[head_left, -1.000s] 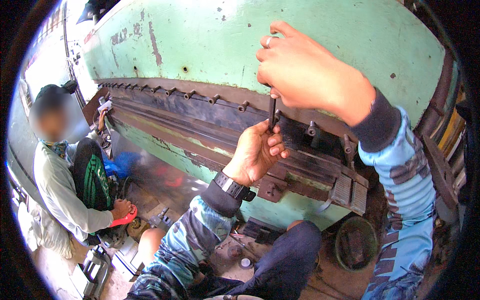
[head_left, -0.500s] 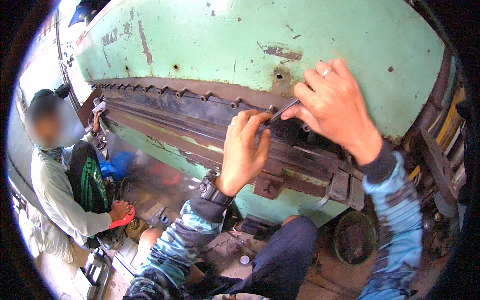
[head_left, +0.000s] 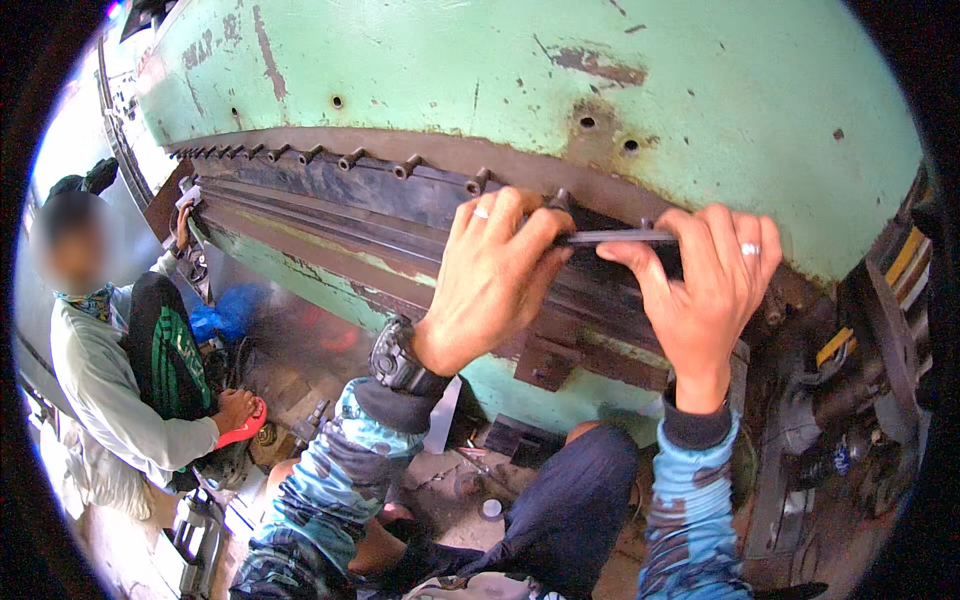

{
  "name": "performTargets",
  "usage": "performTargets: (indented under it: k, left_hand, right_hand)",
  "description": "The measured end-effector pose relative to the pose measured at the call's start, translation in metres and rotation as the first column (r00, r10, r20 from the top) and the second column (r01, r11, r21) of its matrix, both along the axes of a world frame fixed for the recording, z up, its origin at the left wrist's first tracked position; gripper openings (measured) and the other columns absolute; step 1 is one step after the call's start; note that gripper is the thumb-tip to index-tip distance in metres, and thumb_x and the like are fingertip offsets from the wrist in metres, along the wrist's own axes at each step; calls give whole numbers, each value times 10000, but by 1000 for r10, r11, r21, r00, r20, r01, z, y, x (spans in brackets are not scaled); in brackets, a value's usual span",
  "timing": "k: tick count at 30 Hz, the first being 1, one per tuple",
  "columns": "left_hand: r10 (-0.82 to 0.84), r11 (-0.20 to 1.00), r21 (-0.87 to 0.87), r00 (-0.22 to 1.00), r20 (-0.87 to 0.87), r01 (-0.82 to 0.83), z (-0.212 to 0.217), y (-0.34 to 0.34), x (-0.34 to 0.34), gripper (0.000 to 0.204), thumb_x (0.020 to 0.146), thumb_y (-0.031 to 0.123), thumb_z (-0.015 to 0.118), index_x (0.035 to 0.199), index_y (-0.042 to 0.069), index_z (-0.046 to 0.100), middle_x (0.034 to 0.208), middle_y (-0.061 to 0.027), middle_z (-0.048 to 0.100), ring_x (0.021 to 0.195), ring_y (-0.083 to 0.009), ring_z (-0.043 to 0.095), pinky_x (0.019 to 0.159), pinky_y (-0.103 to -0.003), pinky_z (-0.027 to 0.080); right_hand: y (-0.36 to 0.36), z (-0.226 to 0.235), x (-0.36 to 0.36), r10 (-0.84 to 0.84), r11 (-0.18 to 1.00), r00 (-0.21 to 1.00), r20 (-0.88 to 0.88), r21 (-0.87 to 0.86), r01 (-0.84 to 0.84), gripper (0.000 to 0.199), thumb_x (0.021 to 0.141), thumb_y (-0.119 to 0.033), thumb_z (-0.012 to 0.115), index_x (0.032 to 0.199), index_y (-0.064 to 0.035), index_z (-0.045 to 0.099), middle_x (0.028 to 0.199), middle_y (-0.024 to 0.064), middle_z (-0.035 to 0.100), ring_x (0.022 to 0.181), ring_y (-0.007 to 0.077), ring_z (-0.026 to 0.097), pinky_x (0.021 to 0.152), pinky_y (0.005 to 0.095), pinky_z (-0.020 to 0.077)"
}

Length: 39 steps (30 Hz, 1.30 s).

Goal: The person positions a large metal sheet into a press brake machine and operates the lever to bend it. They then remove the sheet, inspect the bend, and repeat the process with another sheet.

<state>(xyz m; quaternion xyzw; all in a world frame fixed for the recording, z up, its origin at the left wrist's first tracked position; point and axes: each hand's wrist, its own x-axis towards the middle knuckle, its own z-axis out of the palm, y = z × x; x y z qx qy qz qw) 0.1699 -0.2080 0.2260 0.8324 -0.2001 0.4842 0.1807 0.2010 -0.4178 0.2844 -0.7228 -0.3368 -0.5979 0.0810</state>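
Observation:
A slim grey metal bar lies nearly level between my hands, in front of the row of bolts on the green machine. My left hand is closed around its left end, close beside a bolt; the fingers hide how that end meets the bolt. At the other end, my right hand grips the bar between thumb and curled fingers. Beyond my left hand, several hollow-headed bolts stick out along the dark blade strip.
A seated person is at the left, one hand on the machine's far end and one by a red object. Tools and a white cap lie on the floor below. Dark metal parts stand at the right.
The bar has swung from a slant to nearly level. My right hand has moved down and to the right with it; my left hand stays at the bolt row.

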Motion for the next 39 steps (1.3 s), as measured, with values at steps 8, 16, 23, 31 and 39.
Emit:
performTargets:
  k: [8,16,23,31,39]
  left_hand:
    - [-114,960,-252,992,57,125,-14,-14,8,330,854,-5,743,1167,55,659,1069,-143,664,966,-353,640,829,-417,490]
    - [-75,975,-199,991,114,97,-15,-7,10,349,867,-4,726,1210,47,680,979,-139,668,858,-354,637,760,-426,515]
    - [-34,973,-217,985,171,72,-18,-18,5,296,883,-13,733,1174,39,703,923,-149,663,814,-348,638,728,-407,518]
    - [38,961,-272,945,324,55,-11,-8,-1,240,870,-80,695,1094,4,675,939,-163,670,842,-325,675,769,-376,546]
    - [-308,889,-409,929,-204,205,-46,20,-31,192,875,49,773,1038,-15,693,926,-175,688,781,-302,670,709,-383,533]
  right_hand:
    - [-11,7,4,14,995,1000,23,-97,-11,415,766,-493,825,862,-123,665,810,40,558,825,274,543,885,452,397]
    - [-25,37,-15,135,970,972,-191,-173,-168,270,851,-319,781,841,-63,695,797,90,609,858,308,584,819,434,419]
    - [-32,41,-13,141,953,965,-220,-234,-192,220,897,-269,742,859,-61,682,828,103,615,884,315,592,819,443,413]
    - [-19,57,-17,238,922,965,-111,-286,-260,209,900,-273,741,893,-68,699,848,97,628,865,310,598,802,433,429]
    - [-34,-50,-26,360,921,697,-620,115,-373,193,932,-221,751,1035,-59,730,865,134,680,762,351,687,668,449,545]
